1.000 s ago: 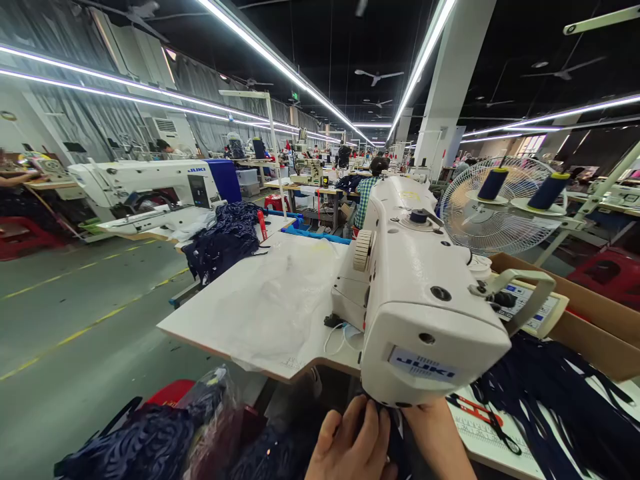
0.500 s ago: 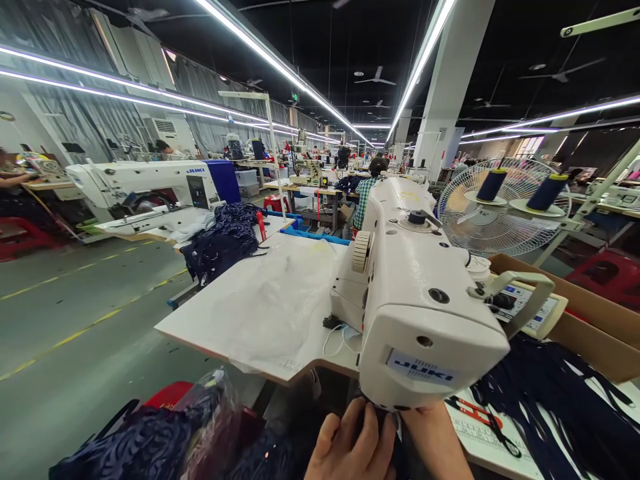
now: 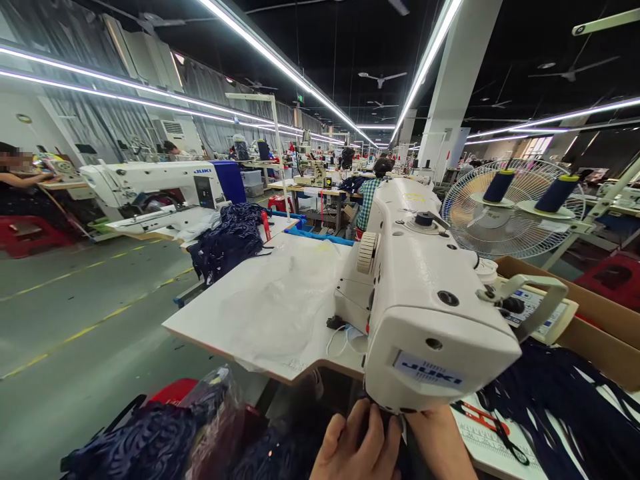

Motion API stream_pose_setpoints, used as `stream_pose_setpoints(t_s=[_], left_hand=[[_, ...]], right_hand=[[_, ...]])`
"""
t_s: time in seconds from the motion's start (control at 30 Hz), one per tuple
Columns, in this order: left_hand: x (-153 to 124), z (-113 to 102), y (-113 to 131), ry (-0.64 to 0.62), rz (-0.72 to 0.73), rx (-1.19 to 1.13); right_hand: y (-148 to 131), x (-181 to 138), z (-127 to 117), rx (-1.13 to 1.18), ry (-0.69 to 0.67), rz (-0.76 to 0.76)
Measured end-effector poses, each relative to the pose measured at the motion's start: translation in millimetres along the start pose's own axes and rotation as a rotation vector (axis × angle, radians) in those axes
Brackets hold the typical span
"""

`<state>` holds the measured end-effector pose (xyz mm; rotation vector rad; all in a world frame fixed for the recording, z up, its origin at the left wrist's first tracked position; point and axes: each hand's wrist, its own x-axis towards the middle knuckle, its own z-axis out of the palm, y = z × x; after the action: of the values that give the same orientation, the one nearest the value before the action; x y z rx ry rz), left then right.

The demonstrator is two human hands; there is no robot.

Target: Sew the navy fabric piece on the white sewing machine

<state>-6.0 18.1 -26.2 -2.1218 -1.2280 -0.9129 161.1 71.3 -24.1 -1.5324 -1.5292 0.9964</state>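
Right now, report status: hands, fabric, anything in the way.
Left hand and right hand both pressing dark fabric under the sewing machine head. Needle area hidden. Red snips lying right of hands.

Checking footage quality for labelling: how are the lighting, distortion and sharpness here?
Head view: bright ceiling light strips blow out to white; wide-angle lens bends the sewing machine and stretches edges; left hand and right hand sit shaded under the machine head, cropped at the bottom edge.

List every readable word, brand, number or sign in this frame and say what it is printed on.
"JUKI": blue plate on the near sewing machine, just above the left hand and right hand.
"JUKI": side of the far sewing machine.
Control panel print: too small to read.
Table ruler marks: blurred.
Green ceiling sign: unreadable.
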Motion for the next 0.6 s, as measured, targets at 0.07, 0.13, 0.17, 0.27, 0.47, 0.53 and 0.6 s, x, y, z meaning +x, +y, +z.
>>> stream_pose_setpoints(t_s=[0.07, 0.13, 0.17, 0.27, 0.47, 0.53, 0.6], left_hand=[[0.2, 0.3, -0.8, 0.0, 0.014, 0.002], [0.4, 0.6, -1.7, -0.001, 0.019, 0.006], [0.5, 0.9, -2.0, 0.004, 0.019, 0.01], [0.5, 2.0, -2.1, 0.029, 0.016, 0.021], [2.7, -0.3, -0.9, 0.002, -0.014, -0.023], [4.3, -1.7, -1.1, 0.007, -0.021, -0.037], [5.6, -2.4, -1.4, 0.014, -0.02, -0.045]], right_hand=[[0.6, 0.3, -0.7, 0.0, -0.018, 0.004], [1.1, 0.5, -1.7, -0.003, -0.03, 0.007], [1.3, 0.6, -2.1, -0.006, -0.034, 0.007], [1.4, 0.5, -2.7, -0.003, -0.043, 0.001], [0.1, 1.2, -1.8, 0.008, -0.039, -0.006], [-0.1, 1.9, -1.0, 0.01, -0.034, -0.004], [-0.1, 2.5, -0.4, 0.016, -0.028, -0.002]])
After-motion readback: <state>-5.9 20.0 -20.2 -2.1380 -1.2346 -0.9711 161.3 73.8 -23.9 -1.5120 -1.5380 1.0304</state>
